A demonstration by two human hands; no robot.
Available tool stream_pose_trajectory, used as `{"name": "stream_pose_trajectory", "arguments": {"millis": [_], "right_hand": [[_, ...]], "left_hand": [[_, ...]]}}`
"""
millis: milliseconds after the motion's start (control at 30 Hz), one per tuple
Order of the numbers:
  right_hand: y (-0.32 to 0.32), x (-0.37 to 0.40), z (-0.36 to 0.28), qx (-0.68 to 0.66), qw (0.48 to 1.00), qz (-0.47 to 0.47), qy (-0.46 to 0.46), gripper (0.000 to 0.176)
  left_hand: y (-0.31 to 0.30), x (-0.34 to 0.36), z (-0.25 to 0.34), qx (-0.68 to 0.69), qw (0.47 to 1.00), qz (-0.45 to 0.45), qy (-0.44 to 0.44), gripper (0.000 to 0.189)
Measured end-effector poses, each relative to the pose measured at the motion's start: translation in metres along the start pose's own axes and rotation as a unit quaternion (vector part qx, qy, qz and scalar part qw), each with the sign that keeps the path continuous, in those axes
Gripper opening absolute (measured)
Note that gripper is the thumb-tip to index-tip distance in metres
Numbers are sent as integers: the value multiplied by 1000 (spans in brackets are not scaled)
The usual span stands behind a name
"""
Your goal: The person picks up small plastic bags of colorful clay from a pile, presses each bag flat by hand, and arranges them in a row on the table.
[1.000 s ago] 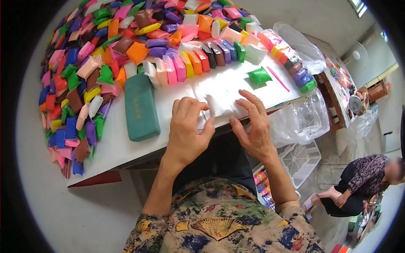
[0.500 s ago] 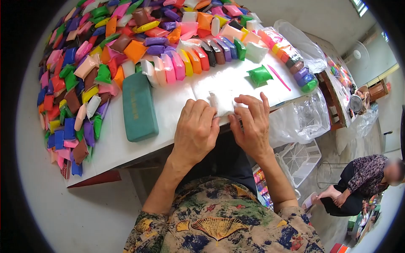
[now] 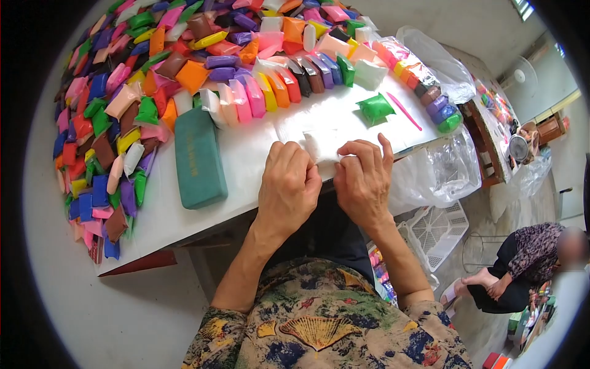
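A small white packet (image 3: 321,146) lies at the table's front edge between my hands. My left hand (image 3: 287,184) is closed at its left side, fingers curled and thumb pressed against them. At its right side my right hand (image 3: 364,175) is curled, with thumb and forefinger together near the packet's corner and the little finger raised. Left of my hands stands a green case (image 3: 200,160). A row of coloured packets (image 3: 270,92) curves behind the white one. A green packet (image 3: 376,109) and a pink stick (image 3: 404,112) lie to the right.
A large heap of coloured packets (image 3: 117,92) covers the table's left and back. At the right are a filled clear bag (image 3: 424,86), plastic sheeting (image 3: 430,172) hanging off the edge, and a white basket (image 3: 436,237). A seated person (image 3: 522,264) is at the lower right.
My left hand's fingers have curled in more tightly, and my right thumb has closed in toward its forefinger. The view has shifted slightly.
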State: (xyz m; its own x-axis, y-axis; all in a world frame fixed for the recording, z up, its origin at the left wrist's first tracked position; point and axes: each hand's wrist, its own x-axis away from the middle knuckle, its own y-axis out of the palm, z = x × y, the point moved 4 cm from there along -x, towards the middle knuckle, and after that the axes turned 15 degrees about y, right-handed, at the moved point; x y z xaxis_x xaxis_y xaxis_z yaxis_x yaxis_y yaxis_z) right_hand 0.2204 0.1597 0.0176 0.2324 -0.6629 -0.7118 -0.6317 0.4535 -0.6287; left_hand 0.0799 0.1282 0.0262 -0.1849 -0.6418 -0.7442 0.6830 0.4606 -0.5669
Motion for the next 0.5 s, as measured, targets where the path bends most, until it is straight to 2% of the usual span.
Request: {"name": "stream_pose_trajectory", "arguments": {"millis": [267,367,467,500], "right_hand": [[-1,-1,0,-11,999,23,20,15],[-8,6,-5,-40,998,9,51,15],[-17,7,-5,-188,976,7,108,14],[-24,4,-6,-254,951,-30,175,13]], "left_hand": [[1,2,5,-58,998,11,35,17],[-2,5,8,-43,995,25,81,15],[-9,9,16,-54,992,46,100,18],[-12,9,19,-62,990,55,113,19]]}}
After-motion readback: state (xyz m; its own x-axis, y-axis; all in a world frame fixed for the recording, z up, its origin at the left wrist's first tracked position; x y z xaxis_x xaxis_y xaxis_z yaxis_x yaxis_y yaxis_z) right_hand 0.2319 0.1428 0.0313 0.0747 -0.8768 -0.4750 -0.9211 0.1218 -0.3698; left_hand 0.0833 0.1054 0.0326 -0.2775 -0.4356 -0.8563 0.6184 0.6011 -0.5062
